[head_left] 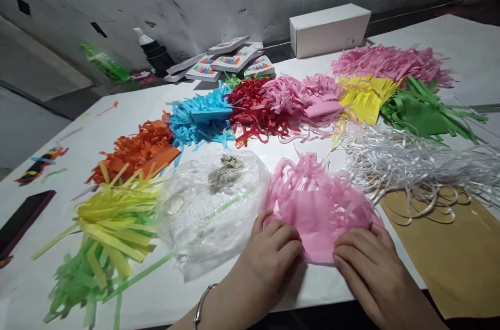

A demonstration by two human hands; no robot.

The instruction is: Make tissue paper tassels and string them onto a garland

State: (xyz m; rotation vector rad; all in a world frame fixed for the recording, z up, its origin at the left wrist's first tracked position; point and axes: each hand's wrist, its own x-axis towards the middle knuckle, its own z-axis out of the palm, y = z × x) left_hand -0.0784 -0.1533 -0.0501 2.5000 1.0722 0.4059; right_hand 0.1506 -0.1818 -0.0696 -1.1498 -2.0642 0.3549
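Note:
A sheet of pink fringed tissue paper (314, 223) lies near the table's front edge, its cut strips fanned out at the top and right side. My left hand (269, 252) is at its lower left edge, fingers curled and closed on the paper. At the lower right edge, my right hand (369, 262) also has bent fingers closed on it. The fingertips are partly hidden. Left of the pink paper is a crumpled clear plastic bag (207, 215) with a grey lump (226, 174) on or in it. White ribbon strings (406, 163) are heaped to the right.
Fringed paper bundles in orange (136, 148), blue (201, 114), red (255, 109), yellow (367, 98) and green (422, 111) arc behind. Brown paper (441, 257) lies right, a phone (23, 220) left. A white box (330, 30) and stacked boxes (230, 59) stand by the wall.

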